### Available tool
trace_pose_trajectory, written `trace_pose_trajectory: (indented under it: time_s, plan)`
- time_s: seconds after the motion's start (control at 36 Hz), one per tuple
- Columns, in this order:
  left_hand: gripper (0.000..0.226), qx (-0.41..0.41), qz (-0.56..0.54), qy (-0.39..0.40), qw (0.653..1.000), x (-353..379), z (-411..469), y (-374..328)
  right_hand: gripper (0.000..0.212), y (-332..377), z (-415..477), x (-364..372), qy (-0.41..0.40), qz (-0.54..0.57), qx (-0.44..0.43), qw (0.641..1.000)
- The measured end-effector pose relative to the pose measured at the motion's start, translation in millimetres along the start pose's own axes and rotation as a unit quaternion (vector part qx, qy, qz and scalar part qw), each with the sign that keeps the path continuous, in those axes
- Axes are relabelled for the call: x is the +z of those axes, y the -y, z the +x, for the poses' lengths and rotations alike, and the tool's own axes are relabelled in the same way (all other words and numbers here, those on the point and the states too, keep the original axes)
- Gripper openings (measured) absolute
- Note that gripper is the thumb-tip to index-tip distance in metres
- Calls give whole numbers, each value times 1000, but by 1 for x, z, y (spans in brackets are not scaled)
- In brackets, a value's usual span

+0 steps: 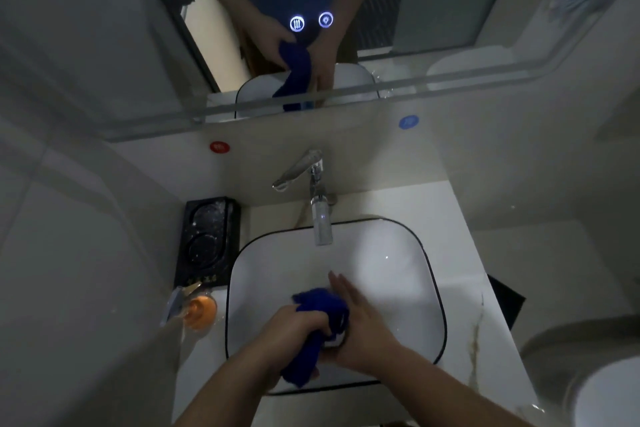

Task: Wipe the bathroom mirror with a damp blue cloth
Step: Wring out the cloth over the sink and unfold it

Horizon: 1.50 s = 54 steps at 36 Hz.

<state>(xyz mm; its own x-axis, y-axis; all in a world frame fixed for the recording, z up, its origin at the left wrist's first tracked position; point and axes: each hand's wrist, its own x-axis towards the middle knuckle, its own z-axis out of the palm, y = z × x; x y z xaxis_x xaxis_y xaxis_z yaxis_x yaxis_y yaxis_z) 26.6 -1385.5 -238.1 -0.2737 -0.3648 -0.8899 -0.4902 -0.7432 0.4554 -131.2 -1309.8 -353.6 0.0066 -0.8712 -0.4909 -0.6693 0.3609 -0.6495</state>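
- Far left, a black tray [207,239] sits on the counter beside the sink. An orange thing [199,310] lies just in front of it, too blurry for me to name.
- Next comes my left hand [294,326]. Its fingers are curled tight round the middle of the blue cloth [322,303], over the sink [429,274].
- The cloth is bunched up in a lump. One end pokes up past the fist, and the other hangs down near the front rim of the sink.
- I think the cloth is soft and floppy. If it is wet, it will be a bit heavy and may drip. It will not break. I would hold a big bunched handful, not a corner, so it does not slip out.
- My right hand [360,322] lies flat against the right side of the cloth. Its fingers are straight and close together, pointing at the tap [317,198]. I cannot see its thumb.
- I cannot tell if water is running, or how wet the cloth is.
- The mirror [433,10] is on the wall above the tap, well apart from the cloth. The room is dark, and the mirror's top and sides are cut off.
- Far right, a toilet [606,392] is only partly in view.
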Motion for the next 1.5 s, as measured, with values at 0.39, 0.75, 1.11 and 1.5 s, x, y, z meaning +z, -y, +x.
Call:
trace_pose_trajectory:
  time_s: [0.39, 0.75, 1.11, 1.5]
  plan:
    - [49, 118, 183, -40, 975, -13, 9, 23, 16, 44, 3, -47, -38, 253, 107, 961]
    - [83, 202, 203, -85, 954, 7, 48, 44, 45, 52, 10, -40, -15, 486, 142, 862]
    - [41, 67, 64, -24, 995, 30, 62, 52, 62, 39, 10, -44, 34, 348, 128, 928]
    - [56, -45, -313, 152, 936, 29, 42, 47, 75, 6, 9, -66, 110, 483, 164, 853]
